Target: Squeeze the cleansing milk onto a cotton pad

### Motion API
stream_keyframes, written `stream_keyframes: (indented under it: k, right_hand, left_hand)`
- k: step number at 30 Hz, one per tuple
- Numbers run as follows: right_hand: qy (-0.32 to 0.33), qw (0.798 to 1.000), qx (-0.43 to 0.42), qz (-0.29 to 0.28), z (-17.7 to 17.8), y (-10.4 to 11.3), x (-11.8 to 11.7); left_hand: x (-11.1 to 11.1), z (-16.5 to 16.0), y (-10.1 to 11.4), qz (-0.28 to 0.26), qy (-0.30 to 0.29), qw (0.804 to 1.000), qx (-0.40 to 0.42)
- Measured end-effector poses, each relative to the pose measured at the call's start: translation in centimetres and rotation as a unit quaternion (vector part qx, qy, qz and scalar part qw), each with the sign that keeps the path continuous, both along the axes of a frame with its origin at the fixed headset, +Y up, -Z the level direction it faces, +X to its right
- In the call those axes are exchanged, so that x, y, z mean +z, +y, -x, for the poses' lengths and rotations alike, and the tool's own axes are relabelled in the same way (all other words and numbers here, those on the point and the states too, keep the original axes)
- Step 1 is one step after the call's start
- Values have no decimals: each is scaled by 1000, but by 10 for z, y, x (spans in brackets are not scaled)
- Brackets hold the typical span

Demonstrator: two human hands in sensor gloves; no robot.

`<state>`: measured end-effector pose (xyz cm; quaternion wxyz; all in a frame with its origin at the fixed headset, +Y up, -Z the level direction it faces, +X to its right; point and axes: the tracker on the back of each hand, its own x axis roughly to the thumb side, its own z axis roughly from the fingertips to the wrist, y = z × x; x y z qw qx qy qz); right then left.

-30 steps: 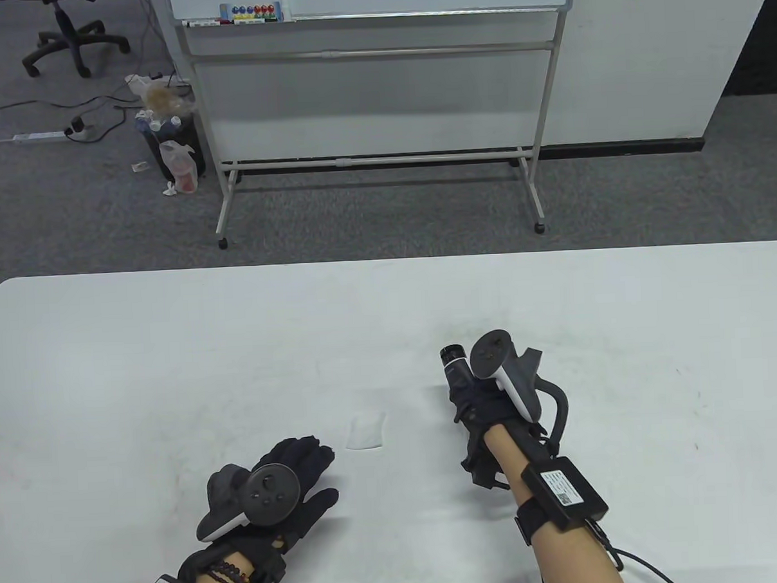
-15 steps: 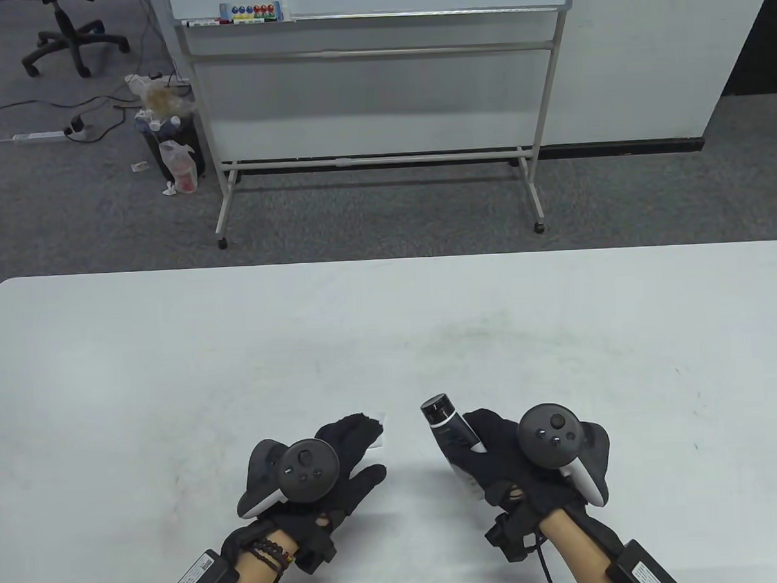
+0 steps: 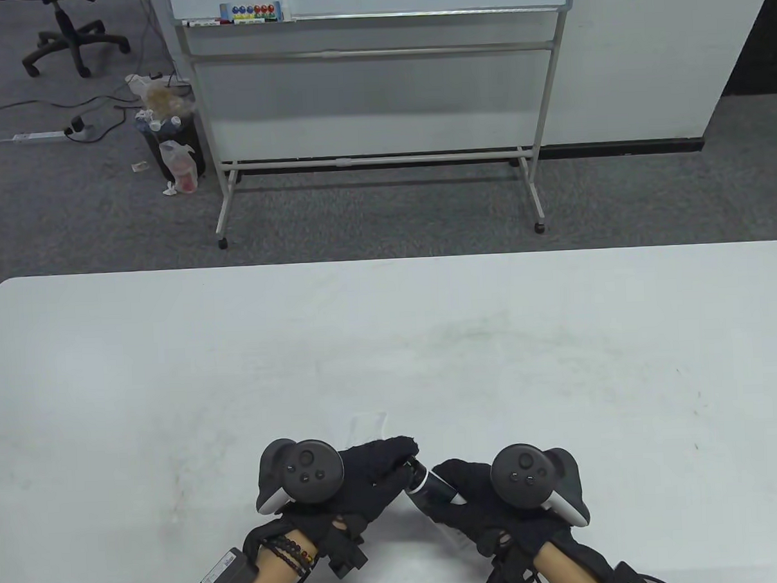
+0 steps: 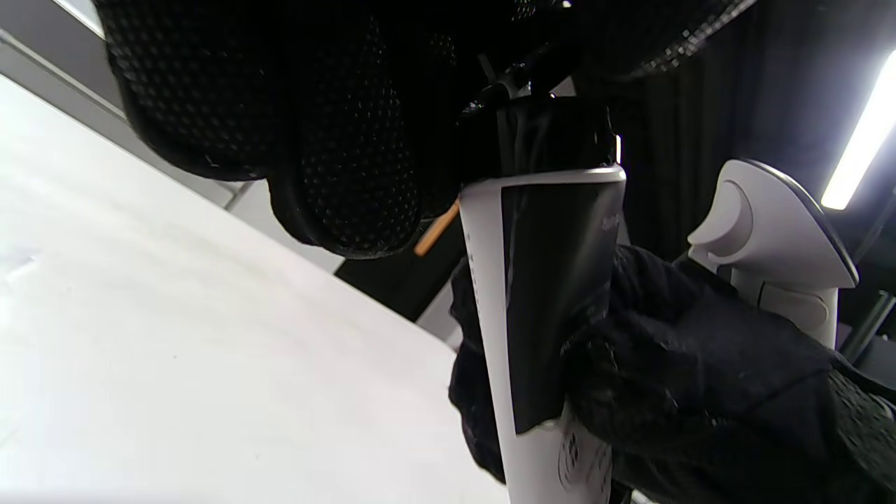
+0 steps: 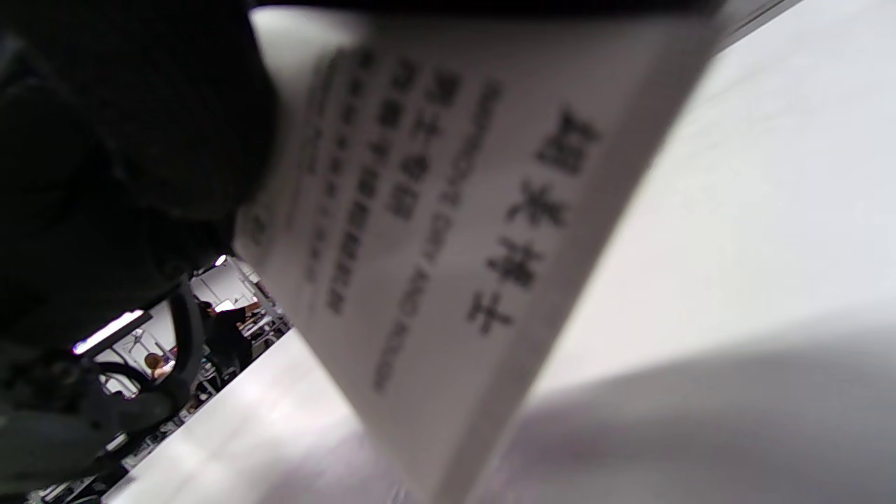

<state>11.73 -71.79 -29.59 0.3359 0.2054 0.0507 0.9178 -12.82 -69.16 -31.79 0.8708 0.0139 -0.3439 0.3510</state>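
Low in the centre of the table view, your right hand (image 3: 494,499) grips the body of the cleansing milk tube (image 3: 429,486), which is white with a black label and tilts up toward the left. Your left hand (image 3: 364,479) meets it there, fingers (image 4: 350,161) closed around the tube's black cap end. The cotton pad (image 3: 367,426) lies flat on the white table (image 3: 391,343), just above your left fingertips.

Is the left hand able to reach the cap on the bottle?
Probably yes: the left hand already has its fingers around the cap end of the bottle, which the right hand holds tilted toward it. Nothing sits between them.
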Motion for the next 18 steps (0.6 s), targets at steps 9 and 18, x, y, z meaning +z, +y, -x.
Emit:
stream_keyframes:
  k: [9, 18]
  right_hand:
    - [22, 999, -27, -3, 1, 1, -1]
    - [-29, 995, -98, -6, -24, 9, -8]
  left_hand:
    - [-17, 12, -1, 128, 7, 988, 83]
    - [-38, 35, 16, 42, 110, 992, -40]
